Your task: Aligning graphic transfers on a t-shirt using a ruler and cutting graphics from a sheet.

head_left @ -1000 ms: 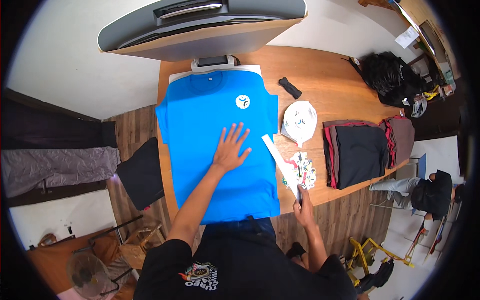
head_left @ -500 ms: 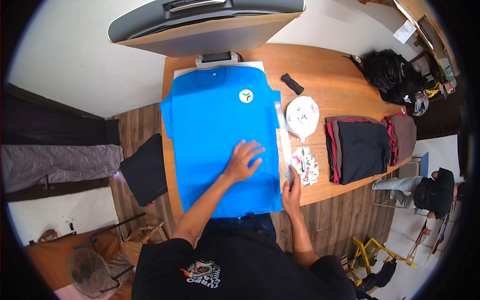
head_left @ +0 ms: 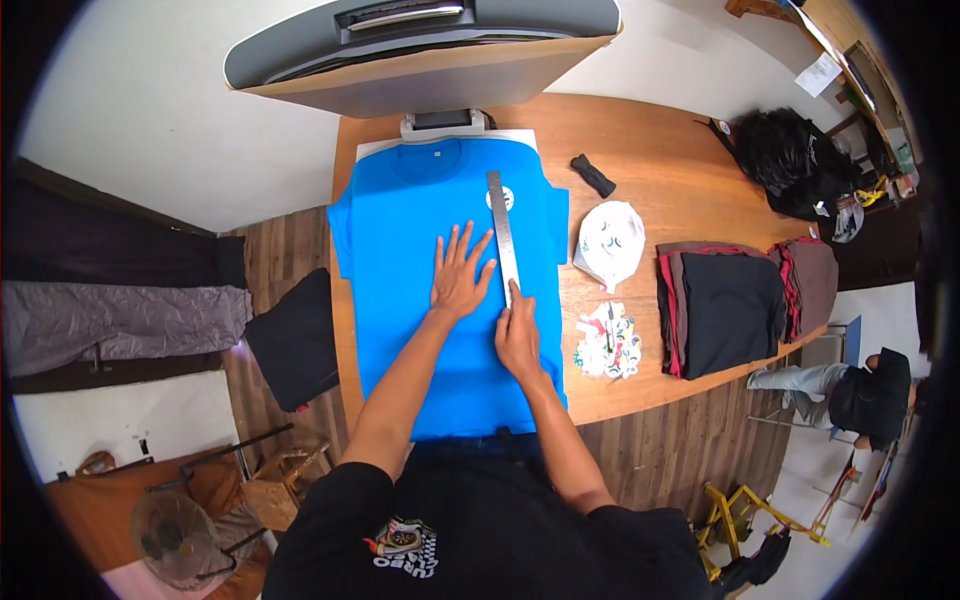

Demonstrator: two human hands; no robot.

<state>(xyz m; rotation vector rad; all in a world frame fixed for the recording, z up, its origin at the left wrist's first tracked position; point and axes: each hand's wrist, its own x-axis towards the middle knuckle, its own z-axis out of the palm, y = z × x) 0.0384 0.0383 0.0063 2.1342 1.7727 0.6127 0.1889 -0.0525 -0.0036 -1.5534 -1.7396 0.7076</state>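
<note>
Looks like a small garment-printing workshop, judging by the open heat press (head_left: 425,80), the blue T-shirt (head_left: 400,250) spread flat on its base (head_left: 519,138), the pile of colourful cut-outs (head_left: 625,352) and the stacks of folded dark garments (head_left: 728,310) on the wooden table (head_left: 660,150).

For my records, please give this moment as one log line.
Left hand: spread on shirt | right hand: holds ruler | ruler: partly covers badge

Left hand (head_left: 459,285) has free shirt (head_left: 395,245) leftward — ruler (head_left: 503,235) blocks its right.
</note>
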